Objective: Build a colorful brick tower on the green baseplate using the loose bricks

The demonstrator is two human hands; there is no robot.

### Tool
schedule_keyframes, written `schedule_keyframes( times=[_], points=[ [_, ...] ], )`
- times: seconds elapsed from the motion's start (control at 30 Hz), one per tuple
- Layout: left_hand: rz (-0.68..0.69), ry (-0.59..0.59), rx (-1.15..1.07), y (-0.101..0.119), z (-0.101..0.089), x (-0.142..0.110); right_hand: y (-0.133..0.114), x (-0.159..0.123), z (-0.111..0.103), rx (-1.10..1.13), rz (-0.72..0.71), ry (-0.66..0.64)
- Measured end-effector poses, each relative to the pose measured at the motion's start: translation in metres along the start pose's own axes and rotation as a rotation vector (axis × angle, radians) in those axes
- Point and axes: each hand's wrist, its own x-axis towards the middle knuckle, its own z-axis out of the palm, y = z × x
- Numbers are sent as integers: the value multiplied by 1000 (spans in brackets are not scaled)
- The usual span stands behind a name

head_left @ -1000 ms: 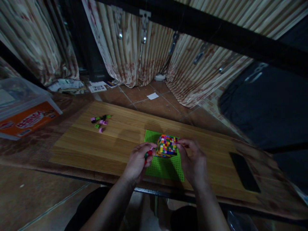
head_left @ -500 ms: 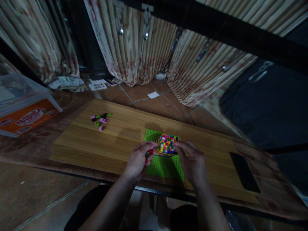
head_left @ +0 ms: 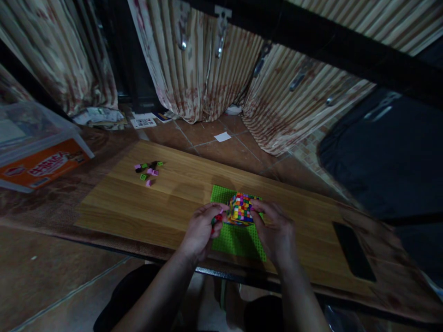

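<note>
A many-coloured cube of small bricks (head_left: 241, 208) stands on a green studded baseplate (head_left: 235, 240) on the wooden table (head_left: 166, 198). My left hand (head_left: 202, 228) is curled at the cube's left side and pinches small red and pink bricks (head_left: 218, 217) in its fingers. My right hand (head_left: 277, 230) grips the cube's right side, thumb and fingers wrapped over its top edge.
Several loose pink, green and dark bricks (head_left: 148, 169) lie at the table's far left. A black phone (head_left: 353, 251) lies at the right. A clear box with an orange label (head_left: 38, 159) sits left of the table. Curtains (head_left: 207, 69) hang behind.
My right hand has closed further over the cube's top right. The left hand stays at the cube's left side. The view has shifted slightly.
</note>
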Motion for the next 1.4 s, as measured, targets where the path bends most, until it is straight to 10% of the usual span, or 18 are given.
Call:
schedule_keyframes(
  times=[0.3,0.6,1.23,1.4],
  points=[
    [-6,14,-3,1,1,-1,6,0,-7,158,276,184],
    [-7,1,3,1,1,0,6,-3,15,496,608,94],
    [9,-44,-5,-3,2,2,3,-1,23,582,625,158],
    [19,-128,-64,-3,4,-2,-3,-3,8,441,451,372]
  ],
)
